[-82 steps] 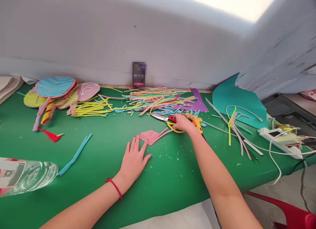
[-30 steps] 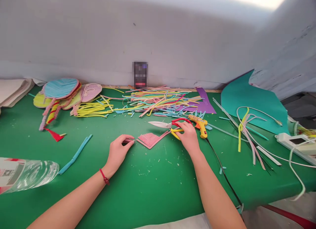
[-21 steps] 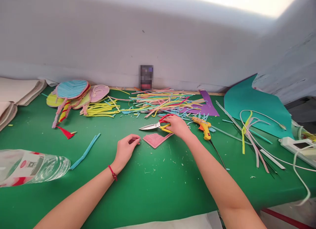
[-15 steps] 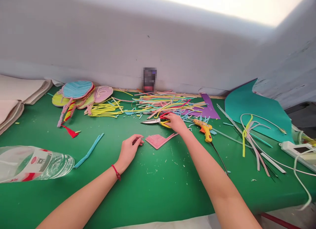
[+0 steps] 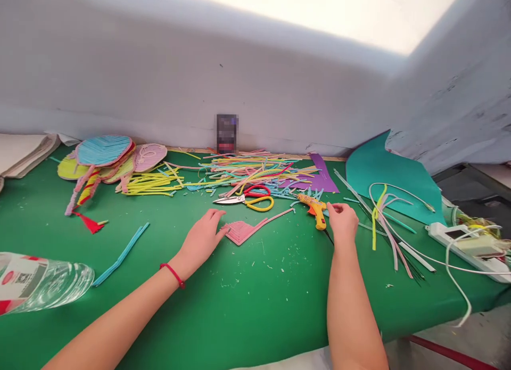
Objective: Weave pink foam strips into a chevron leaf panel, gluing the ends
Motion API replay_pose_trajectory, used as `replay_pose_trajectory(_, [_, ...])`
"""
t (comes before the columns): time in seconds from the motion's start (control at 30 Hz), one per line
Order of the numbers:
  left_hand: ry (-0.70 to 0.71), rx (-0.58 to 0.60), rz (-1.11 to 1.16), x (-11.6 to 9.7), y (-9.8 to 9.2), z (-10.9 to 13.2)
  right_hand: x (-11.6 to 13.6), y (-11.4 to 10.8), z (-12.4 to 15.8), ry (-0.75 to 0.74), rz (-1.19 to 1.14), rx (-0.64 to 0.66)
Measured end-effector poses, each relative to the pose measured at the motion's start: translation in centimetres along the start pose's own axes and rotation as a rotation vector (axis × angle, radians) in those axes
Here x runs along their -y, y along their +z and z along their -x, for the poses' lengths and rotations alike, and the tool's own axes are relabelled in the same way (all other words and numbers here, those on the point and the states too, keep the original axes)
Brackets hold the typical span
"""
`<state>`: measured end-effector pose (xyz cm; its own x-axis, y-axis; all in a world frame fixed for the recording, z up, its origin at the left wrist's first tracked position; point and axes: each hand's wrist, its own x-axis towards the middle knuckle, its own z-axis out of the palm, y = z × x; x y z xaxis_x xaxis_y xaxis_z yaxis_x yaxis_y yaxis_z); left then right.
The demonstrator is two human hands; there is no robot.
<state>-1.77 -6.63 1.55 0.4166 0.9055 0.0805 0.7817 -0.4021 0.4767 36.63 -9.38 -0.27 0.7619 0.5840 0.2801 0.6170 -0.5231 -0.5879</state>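
Observation:
My left hand [image 5: 203, 234] is open, fingers stretched and thumb apart, at the left edge of a pink fan-shaped piece [image 5: 238, 232] made of pipe cleaners. From that piece a pink strip runs out to the upper right. My right hand [image 5: 342, 221] is curled closed just right of the yellow glue gun [image 5: 318, 212]; what its fingers hold, if anything, is hidden. The glue gun lies on the table with its nozzle pointing to the upper left. Between the hands and farther back, scissors [image 5: 244, 199] with one red and one yellow handle lie untouched.
A heap of coloured pipe cleaners [image 5: 251, 170] lies along the wall. Finished fans [image 5: 104, 150] are stacked at left, above blue pipe cleaners [image 5: 122, 255] and a plastic bottle [image 5: 43, 282]. Teal sheet [image 5: 393, 173], white cables and a power strip [image 5: 471, 247] occupy the right side.
My right hand has let go of the scissors, leaving them on the table, and moved right to beside the glue gun. My left hand has opened its fingers at the pink piece.

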Motion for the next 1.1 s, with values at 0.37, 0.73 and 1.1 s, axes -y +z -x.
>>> replay_pose_trajectory(0.37, [-0.044,0.33,-0.229,-2.9,0.1,-5.5,-2.2,3.0,0.3,0.093,0.085,0.197])
replay_pose_trajectory(0.73, [0.037,0.465,0.039,0.5,0.7,-6.1,1.6,0.8,2.3,0.026,-0.25,0.04])
replay_pose_trajectory(1.1, [-0.254,0.375,0.895,-1.4,-1.5,-6.7,7.2,-0.8,7.4,-0.07,-0.362,0.196])
